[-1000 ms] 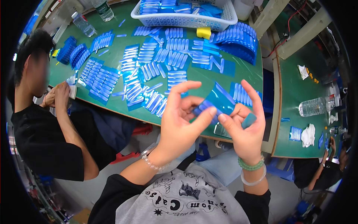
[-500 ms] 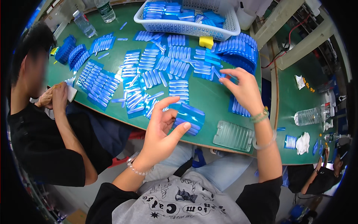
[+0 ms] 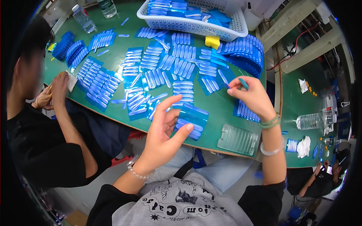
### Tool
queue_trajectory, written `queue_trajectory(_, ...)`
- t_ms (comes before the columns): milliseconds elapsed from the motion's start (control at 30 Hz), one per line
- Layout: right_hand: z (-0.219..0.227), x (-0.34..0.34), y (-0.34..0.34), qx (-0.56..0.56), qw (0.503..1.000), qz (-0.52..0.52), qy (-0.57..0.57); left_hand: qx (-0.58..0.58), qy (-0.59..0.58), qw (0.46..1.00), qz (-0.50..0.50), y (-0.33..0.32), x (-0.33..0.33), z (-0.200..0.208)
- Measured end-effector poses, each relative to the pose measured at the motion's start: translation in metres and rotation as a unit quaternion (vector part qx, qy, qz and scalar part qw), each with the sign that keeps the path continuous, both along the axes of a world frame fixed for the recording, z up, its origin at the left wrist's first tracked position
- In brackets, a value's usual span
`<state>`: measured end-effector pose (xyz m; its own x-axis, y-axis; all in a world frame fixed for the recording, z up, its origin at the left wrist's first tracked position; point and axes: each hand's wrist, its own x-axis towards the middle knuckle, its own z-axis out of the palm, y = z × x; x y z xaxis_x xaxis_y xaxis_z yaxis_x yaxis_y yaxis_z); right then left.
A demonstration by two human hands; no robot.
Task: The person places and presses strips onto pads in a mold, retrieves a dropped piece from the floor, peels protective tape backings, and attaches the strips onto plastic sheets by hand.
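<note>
My left hand (image 3: 162, 132) is closed on a small blue film sheet (image 3: 194, 115), its thumb across the front edge. Several pale-blue rounded strips lie side by side on that sheet. Over the table to the right, my right hand (image 3: 253, 96) pinches the end of a narrow blue strip (image 3: 223, 78) at its fingertips. A slim teal piece (image 3: 244, 84) shows between its fingers; its kind is unclear. Just beyond that hand lies a film sheet with strips (image 3: 210, 84). Below it, a clear ridged plastic tray (image 3: 238, 139) rests near the table's front edge.
Many strip-covered sheets (image 3: 152, 78) spread over the green table (image 3: 147, 126). A white basket (image 3: 190, 23) of sheets stands at the back, with a yellow block (image 3: 212, 42) and a curved stack (image 3: 243, 56) beside it. Bottles (image 3: 83, 19) stand back left. A co-worker (image 3: 49, 147) sits at left.
My right hand has drawn closer and slightly right, its fingers now closed on a blue strip. The left hand still holds its sheet in nearly the same place.
</note>
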<state>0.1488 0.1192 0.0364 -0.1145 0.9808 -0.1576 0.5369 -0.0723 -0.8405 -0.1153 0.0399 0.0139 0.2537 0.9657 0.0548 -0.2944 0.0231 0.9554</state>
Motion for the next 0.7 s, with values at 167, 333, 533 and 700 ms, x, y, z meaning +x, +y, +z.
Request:
queue_trajectory(167, 0.032, -0.004, -0.048, -0.097, 0.981, -0.029, 0.166, -0.023, -0.010, 1.000, -0.014, 0.003, 0.008, 0.013)
queue_trajectory(333, 0.057, -0.021, -0.086, -0.063, 0.970, -0.001, 0.235, -0.042, -0.079, 0.995, -0.039, 0.001, 0.024, 0.027)
queue_trajectory(533, 0.087, -0.048, -0.105, -0.037, 0.972, -0.054, 0.226, 0.062, 0.014, 0.997, -0.041, -0.010, 0.031, 0.036)
queue_trajectory(700, 0.095, -0.049, -0.104, 0.021, 0.997, -0.034, 0.062, 0.112, 0.078, 0.988, -0.069, -0.015, 0.027, 0.042)
